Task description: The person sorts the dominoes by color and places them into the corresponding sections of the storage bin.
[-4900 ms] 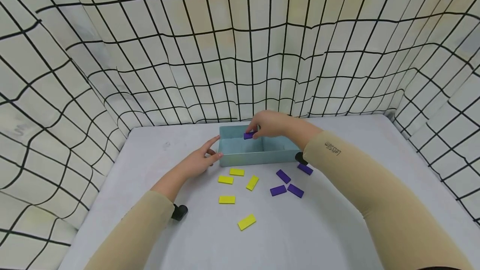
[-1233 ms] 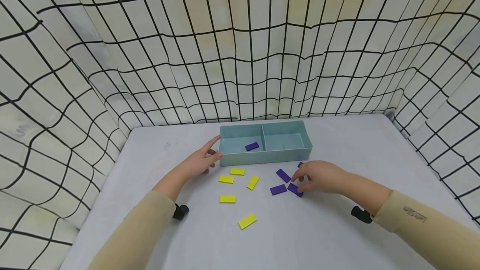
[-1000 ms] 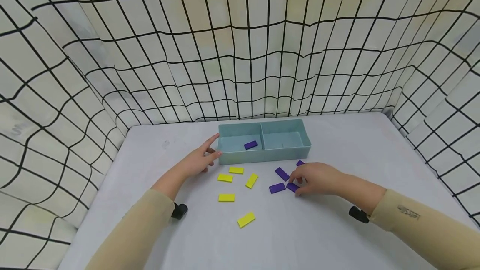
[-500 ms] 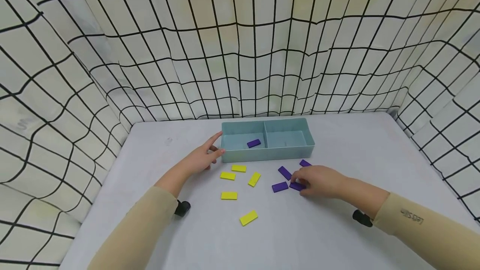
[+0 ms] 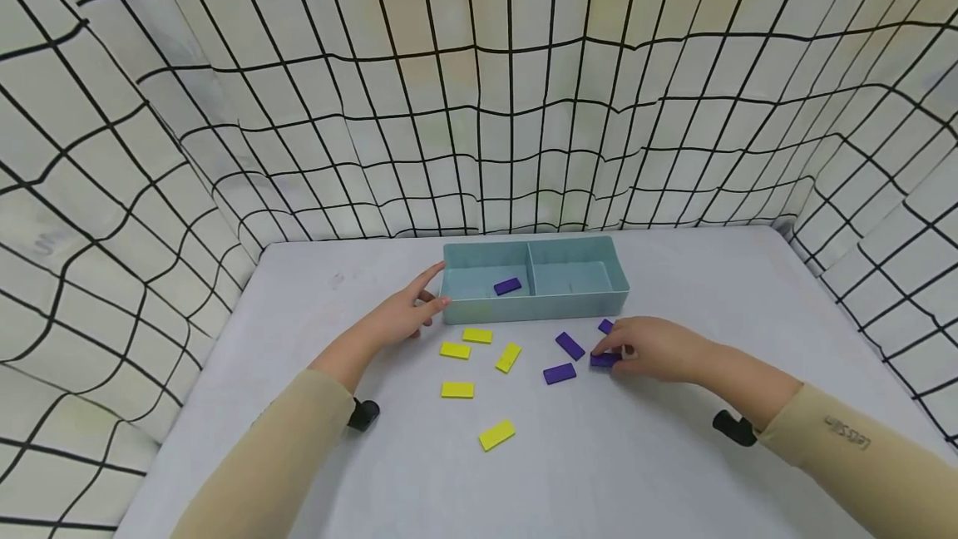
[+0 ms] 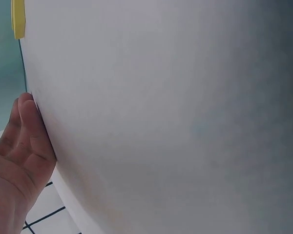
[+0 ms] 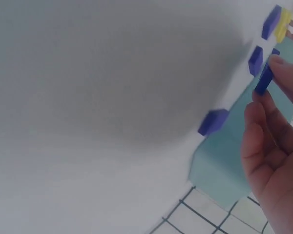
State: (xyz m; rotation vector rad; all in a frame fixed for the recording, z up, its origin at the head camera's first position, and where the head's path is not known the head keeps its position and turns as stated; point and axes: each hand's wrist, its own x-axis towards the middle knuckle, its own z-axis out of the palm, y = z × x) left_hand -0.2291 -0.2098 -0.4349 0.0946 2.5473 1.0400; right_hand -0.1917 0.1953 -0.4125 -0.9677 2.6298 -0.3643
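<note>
Faintly, at lower right in the head view, we make out "Lets" in dark lettering (image 5: 847, 432) on the tan sleeve (image 5: 861, 477); the rest blurs. Right of centre, we see a flat purple block (image 5: 603, 361) pinched at the fingertips of the right hand (image 5: 662, 348). At centre, the left hand (image 5: 397, 318), index finger extended, touches the smooth blue box (image 5: 539, 308) at its left end.

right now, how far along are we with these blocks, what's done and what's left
It looks early on. Done: one purple block lies in the left compartment of the blue box. In hand: the right hand pinches a second purple block, while the left hand touches the box's left end. Apparently left: three loose purple blocks and five yellow blocks on the table.
</note>
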